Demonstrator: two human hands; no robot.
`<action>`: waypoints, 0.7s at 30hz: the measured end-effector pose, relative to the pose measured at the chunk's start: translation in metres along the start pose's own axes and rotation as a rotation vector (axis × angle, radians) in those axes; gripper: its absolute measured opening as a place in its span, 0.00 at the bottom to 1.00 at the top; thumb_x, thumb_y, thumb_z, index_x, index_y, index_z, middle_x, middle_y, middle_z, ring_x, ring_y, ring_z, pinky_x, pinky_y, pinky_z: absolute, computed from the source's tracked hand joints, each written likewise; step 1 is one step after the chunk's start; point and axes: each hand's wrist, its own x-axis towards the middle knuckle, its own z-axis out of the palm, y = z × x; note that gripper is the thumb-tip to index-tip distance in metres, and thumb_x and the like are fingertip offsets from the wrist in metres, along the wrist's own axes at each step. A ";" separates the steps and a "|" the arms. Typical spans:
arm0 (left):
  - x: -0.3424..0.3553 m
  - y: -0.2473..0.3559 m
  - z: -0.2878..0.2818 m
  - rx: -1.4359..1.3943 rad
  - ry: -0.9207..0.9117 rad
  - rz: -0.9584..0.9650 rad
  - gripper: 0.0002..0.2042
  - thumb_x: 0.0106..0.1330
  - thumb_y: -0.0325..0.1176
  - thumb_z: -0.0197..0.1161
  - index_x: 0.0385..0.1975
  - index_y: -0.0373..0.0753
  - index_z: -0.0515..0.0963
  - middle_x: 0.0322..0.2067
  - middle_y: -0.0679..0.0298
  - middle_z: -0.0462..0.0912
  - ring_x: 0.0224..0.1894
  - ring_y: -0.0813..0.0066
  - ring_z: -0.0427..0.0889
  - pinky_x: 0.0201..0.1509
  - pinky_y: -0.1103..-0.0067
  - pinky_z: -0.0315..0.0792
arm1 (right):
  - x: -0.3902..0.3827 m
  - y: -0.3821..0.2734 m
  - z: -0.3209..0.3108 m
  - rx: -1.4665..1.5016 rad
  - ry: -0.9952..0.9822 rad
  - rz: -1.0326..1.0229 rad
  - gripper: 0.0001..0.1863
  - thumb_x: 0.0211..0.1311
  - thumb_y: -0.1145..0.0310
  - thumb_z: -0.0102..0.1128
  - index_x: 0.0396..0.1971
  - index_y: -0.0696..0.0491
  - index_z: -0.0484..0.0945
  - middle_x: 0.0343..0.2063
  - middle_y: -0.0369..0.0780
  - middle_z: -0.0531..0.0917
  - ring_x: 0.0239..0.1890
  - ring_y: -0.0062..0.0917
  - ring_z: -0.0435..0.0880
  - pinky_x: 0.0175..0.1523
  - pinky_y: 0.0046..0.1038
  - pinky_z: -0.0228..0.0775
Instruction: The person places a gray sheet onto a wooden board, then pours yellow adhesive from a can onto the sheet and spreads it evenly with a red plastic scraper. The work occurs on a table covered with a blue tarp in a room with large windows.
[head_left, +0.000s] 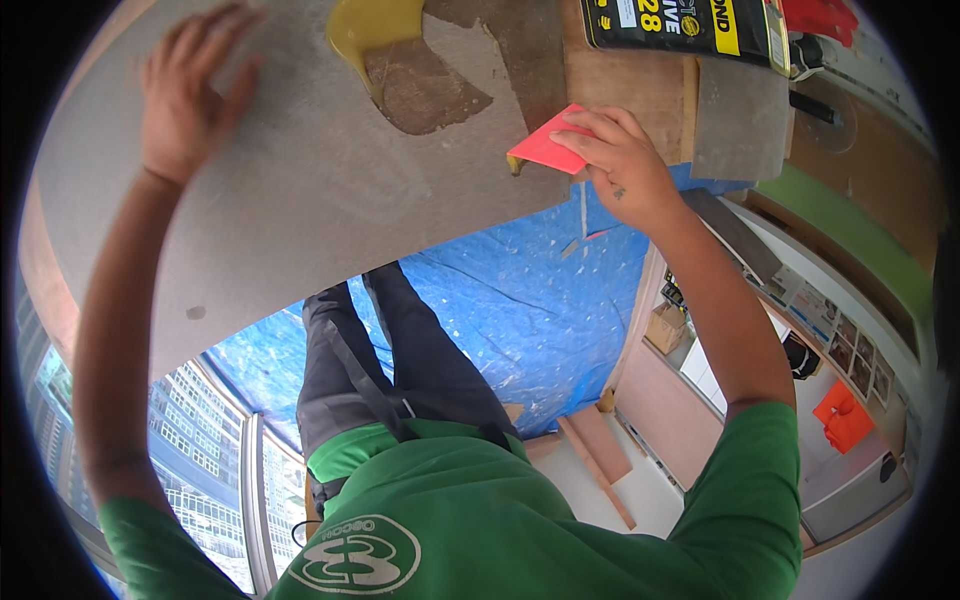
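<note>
In my right hand [630, 170] is a flat pink-red spreader [552, 142], pinched between thumb and fingers. A dab of yellow-brown glue clings to the spreader's lower left corner, over the edge of a large grey sheet [270, 240]. Fingers spread and slightly blurred, my left hand [190, 105] is over the left part of that sheet; I cannot tell whether it touches. Between the hands, at the far side, lies a puddle of yellowish glue [365, 35], with a wet brown smear [430, 95] running from it.
A black and yellow tin [680, 25] lies at the far right beside a red item [820, 18]. A smaller grey piece [740, 120] rests on the wood surface. Blue plastic sheeting [510, 290] covers the floor. Windows [200, 430] are at left, shelving [690, 340] at right.
</note>
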 end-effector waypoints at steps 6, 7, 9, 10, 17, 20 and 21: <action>-0.060 0.192 -0.051 -0.759 -0.290 0.108 0.25 0.61 0.37 0.73 0.61 0.51 0.81 0.67 0.66 0.77 0.70 0.64 0.73 0.74 0.58 0.64 | 0.006 -0.002 -0.005 -0.011 0.009 -0.026 0.29 0.51 0.83 0.61 0.55 0.47 0.86 0.57 0.38 0.84 0.62 0.41 0.77 0.66 0.40 0.72; -0.060 0.197 -0.048 -0.743 -0.335 0.106 0.28 0.61 0.37 0.73 0.64 0.52 0.79 0.70 0.67 0.74 0.72 0.65 0.71 0.76 0.58 0.61 | 0.006 -0.001 -0.007 -0.002 0.003 -0.027 0.28 0.51 0.83 0.60 0.54 0.47 0.86 0.57 0.38 0.84 0.62 0.40 0.77 0.66 0.40 0.72; -0.060 0.203 -0.042 -0.656 -0.470 0.124 0.34 0.60 0.38 0.73 0.70 0.54 0.74 0.75 0.70 0.68 0.75 0.67 0.67 0.80 0.56 0.56 | 0.008 0.000 -0.007 -0.028 -0.030 -0.046 0.28 0.52 0.82 0.61 0.54 0.47 0.87 0.57 0.37 0.84 0.62 0.40 0.77 0.66 0.41 0.72; -0.060 0.205 -0.040 -0.637 -0.443 0.134 0.35 0.58 0.38 0.73 0.70 0.54 0.73 0.76 0.70 0.66 0.76 0.68 0.66 0.80 0.57 0.54 | 0.008 0.000 -0.007 -0.033 -0.051 -0.048 0.28 0.52 0.82 0.61 0.54 0.47 0.87 0.57 0.37 0.84 0.62 0.40 0.77 0.66 0.41 0.71; -0.068 0.209 -0.038 -0.576 -0.442 0.153 0.39 0.52 0.35 0.74 0.71 0.55 0.73 0.76 0.72 0.66 0.76 0.68 0.65 0.80 0.56 0.55 | -0.005 -0.003 0.004 -0.100 -0.096 -0.034 0.28 0.54 0.81 0.62 0.56 0.46 0.86 0.57 0.36 0.83 0.62 0.39 0.76 0.66 0.40 0.71; -0.066 0.209 -0.040 -0.594 -0.440 0.141 0.39 0.52 0.34 0.74 0.70 0.55 0.74 0.76 0.72 0.67 0.76 0.68 0.65 0.80 0.56 0.56 | -0.023 -0.009 0.009 -0.088 -0.112 -0.005 0.28 0.53 0.81 0.63 0.56 0.46 0.86 0.57 0.36 0.83 0.62 0.39 0.76 0.66 0.41 0.71; -0.065 0.209 -0.041 -0.602 -0.446 0.140 0.39 0.52 0.34 0.74 0.70 0.55 0.74 0.76 0.72 0.67 0.76 0.68 0.65 0.80 0.56 0.56 | -0.030 -0.010 0.011 -0.093 -0.113 -0.002 0.28 0.53 0.81 0.63 0.56 0.46 0.86 0.57 0.36 0.83 0.62 0.39 0.76 0.66 0.41 0.71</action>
